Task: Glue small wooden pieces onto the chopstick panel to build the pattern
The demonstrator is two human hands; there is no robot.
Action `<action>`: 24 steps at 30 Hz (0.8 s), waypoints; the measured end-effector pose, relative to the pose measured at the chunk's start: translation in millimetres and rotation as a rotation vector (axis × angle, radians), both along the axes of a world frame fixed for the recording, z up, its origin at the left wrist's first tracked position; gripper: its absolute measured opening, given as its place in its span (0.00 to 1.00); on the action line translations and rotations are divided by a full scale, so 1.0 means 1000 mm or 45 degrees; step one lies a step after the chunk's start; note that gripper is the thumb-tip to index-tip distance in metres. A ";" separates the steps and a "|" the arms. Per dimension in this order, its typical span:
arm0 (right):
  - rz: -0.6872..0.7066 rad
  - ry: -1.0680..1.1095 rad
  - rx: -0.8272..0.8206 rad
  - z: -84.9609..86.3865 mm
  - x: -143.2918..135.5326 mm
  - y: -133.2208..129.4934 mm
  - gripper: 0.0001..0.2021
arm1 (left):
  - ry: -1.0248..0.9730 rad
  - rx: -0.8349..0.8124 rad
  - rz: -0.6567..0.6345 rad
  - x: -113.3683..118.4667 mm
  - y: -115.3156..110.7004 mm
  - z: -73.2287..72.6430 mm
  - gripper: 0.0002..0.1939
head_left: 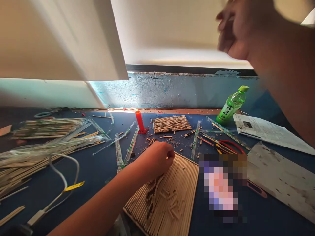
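Two grips, both indiscernible. Left hand [161, 158]: curled, perhaps steadying the stick panel [186, 182] beneath. Right hand [236, 34]: raised, blurred.

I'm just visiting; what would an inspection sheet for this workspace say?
Surface: blue tabletop, debris scattered beyond the stick panel.
Work things: stick panel beneath the left hand, short pieces lying on it.
Clutter: loose sticks at left; red candle standing behind; bottle, papers at right.
Hands: left curled near the panel's far edge, right hand raised, blurred; grips unclear.
Cables: white cable, yellow tag, at left.
Surroundings: pale blue wall behind.
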State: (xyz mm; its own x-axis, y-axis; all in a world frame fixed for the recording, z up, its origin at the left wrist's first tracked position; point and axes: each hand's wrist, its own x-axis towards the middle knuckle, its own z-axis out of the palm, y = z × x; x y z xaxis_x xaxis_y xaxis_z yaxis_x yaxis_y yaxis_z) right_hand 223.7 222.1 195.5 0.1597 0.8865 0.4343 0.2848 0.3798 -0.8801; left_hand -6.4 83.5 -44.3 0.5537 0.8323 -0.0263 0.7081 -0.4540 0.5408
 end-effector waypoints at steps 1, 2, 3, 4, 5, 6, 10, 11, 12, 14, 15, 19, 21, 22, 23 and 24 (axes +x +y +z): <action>0.032 -0.033 -0.060 -0.015 -0.005 -0.001 0.11 | 0.004 0.006 0.004 0.000 0.000 0.000 0.09; 0.053 -0.103 -0.117 -0.032 -0.011 -0.003 0.08 | 0.008 0.010 0.006 0.001 -0.001 0.000 0.09; 0.155 -0.373 -0.137 -0.051 -0.016 -0.006 0.04 | 0.010 0.012 0.006 0.001 -0.001 0.000 0.09; 0.196 -0.671 -0.139 -0.071 -0.022 -0.010 0.05 | 0.012 0.012 0.005 0.001 -0.001 0.000 0.09; 0.215 -0.778 -0.141 -0.089 -0.028 -0.014 0.05 | 0.013 0.012 0.002 0.001 -0.002 0.000 0.09; 0.216 -0.831 -0.137 -0.106 -0.033 -0.018 0.05 | 0.015 0.009 -0.001 0.001 -0.002 0.001 0.10; 0.348 -1.278 -0.058 -0.151 -0.050 -0.027 0.09 | 0.023 -0.005 -0.009 0.001 -0.003 0.003 0.10; 0.374 -1.324 -0.032 -0.157 -0.054 -0.028 0.11 | 0.025 -0.009 -0.009 0.001 -0.003 0.004 0.10; 0.396 -1.334 -0.012 -0.161 -0.058 -0.028 0.12 | 0.026 -0.011 -0.009 0.001 -0.003 0.004 0.10; 0.417 -1.299 0.021 -0.165 -0.065 -0.028 0.13 | 0.028 -0.015 -0.009 0.001 -0.003 0.004 0.10; 0.424 -1.275 0.039 -0.166 -0.069 -0.028 0.13 | 0.027 -0.017 -0.008 0.001 -0.003 0.005 0.10; 0.459 -1.227 0.124 -0.167 -0.087 -0.029 0.13 | 0.030 -0.028 -0.010 0.000 -0.003 0.005 0.10; 0.466 -1.226 0.150 -0.168 -0.095 -0.030 0.12 | 0.033 -0.033 -0.013 0.000 -0.003 0.004 0.10; 0.465 -1.225 0.159 -0.169 -0.099 -0.030 0.12 | 0.034 -0.033 -0.014 0.000 -0.003 0.004 0.10; 0.463 -1.224 0.168 -0.170 -0.102 -0.030 0.11 | 0.034 -0.033 -0.015 0.000 -0.002 0.004 0.10; 0.461 -1.223 0.177 -0.171 -0.105 -0.030 0.11 | 0.033 -0.032 -0.016 0.000 -0.002 0.003 0.10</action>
State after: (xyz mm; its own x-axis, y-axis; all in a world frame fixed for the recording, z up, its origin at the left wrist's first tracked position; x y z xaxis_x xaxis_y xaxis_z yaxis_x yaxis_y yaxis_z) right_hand 118.4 192.5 24.1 -0.5744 0.7446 0.3400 0.6921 0.6636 -0.2840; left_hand -6.5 81.1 -41.0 0.5632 0.8240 -0.0613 0.7160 -0.4497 0.5339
